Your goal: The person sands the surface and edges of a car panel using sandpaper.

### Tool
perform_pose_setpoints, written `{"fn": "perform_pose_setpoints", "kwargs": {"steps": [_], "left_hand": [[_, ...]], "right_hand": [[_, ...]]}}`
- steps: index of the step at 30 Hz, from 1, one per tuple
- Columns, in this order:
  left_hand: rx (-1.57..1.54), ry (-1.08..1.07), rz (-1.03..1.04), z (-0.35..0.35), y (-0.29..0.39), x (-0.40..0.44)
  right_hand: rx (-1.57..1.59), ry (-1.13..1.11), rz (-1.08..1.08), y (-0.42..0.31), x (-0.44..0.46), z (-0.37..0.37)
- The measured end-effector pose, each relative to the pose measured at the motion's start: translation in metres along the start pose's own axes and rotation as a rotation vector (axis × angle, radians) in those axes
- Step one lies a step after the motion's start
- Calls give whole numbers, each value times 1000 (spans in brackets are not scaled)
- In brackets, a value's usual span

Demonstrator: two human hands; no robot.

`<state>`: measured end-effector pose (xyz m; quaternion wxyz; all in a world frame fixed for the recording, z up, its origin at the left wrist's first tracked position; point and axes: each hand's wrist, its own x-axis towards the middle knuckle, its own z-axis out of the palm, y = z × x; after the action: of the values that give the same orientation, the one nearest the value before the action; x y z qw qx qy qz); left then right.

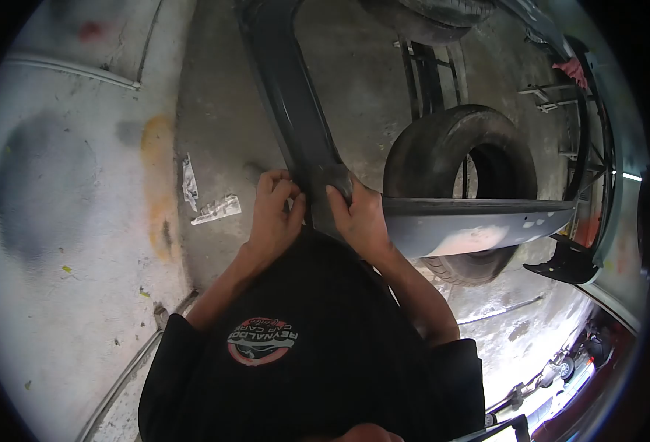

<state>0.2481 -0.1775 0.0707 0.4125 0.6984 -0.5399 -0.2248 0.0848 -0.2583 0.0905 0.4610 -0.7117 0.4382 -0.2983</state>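
- Grey bumper panel (299, 110), smooth and faintly glossy, ran long and ridged from the top of my view down to my hands, before my chest.
- Patched panel (428, 230) stretched rightward from beside my right hand, gently curved, bearing a pale, matt blotch and smaller light spots; I couldn't tell whether the two were joined.
- Behind it sat a tyre (424, 151), a thick, dull black ring with a hollow middle, over the stained concrete floor (218, 103).
- Crumpled paper strips (216, 210) lay near the rough, paint-smudged wall (111, 162).
- My left hand (273, 210) was half curled at the panel's edge; I couldn't tell whether it gripped anything.
- My right hand (359, 215) pinched a dark grey piece (339, 180) under its thumb, possibly part of the panel.
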Motion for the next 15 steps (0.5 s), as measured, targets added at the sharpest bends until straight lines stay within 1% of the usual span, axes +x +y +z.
{"fn": "perform_pose_setpoints", "kwargs": {"steps": [1,4,7,9,10,12,15], "left_hand": [[-14,-3,-16,0,-1,0],[-46,-29,-47,-1,1,-1],[-39,-53,-49,-5,5,4],[-30,-69,-72,-7,2,5],[-13,-71,-49,-9,2,6],[12,-66,-5,-10,3,9],[-19,-83,-49,-11,3,8]], "right_hand": [[18,-13,-2,-4,4,-1],[-94,9,-40,-8,17,0],[-7,-4,-34,5,27,2],[-55,16,-30,1,20,0],[-83,25,-29,-1,15,0],[-18,45,13,6,-9,3],[49,48,80,2,-23,6]]}}
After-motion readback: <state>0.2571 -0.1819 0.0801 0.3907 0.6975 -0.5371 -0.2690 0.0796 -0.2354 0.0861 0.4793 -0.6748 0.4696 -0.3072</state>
